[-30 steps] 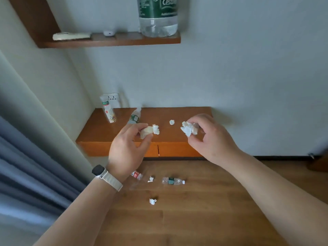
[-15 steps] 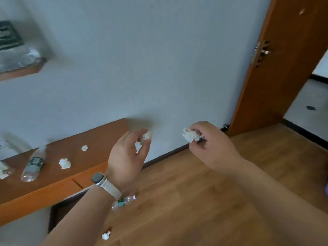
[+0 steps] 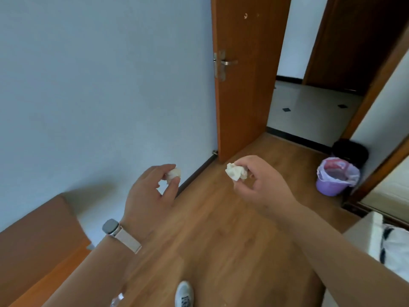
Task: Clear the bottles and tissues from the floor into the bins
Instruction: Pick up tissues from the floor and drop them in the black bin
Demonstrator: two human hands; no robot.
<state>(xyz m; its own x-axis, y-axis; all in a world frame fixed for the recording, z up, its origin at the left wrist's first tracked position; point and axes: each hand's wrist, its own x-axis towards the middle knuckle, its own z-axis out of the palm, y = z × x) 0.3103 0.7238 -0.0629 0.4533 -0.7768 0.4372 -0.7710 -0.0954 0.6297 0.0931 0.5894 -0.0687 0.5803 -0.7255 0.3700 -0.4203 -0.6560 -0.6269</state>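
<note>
The purple bin (image 3: pixel 329 188) wears a pinkish-white liner (image 3: pixel 338 170); behind it stands a black bin (image 3: pixel 352 149). The nearer tissue (image 3: pixel 236 172) and the farther tissue (image 3: pixel 174 173) from it are white. The floor (image 3: pixel 221 218) is brown wood grain, the door (image 3: pixel 241 96) orange-brown, the wall (image 3: pixel 99 85) pale blue-grey.

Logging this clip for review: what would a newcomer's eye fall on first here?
Two hands are held out mid-frame, each pinching a crumpled white tissue: the left hand holds the left tissue, the right hand the right tissue. Next comes the purple bin with its pale liner on the wood floor at far right, a black bin behind it, right of the open door.
</note>
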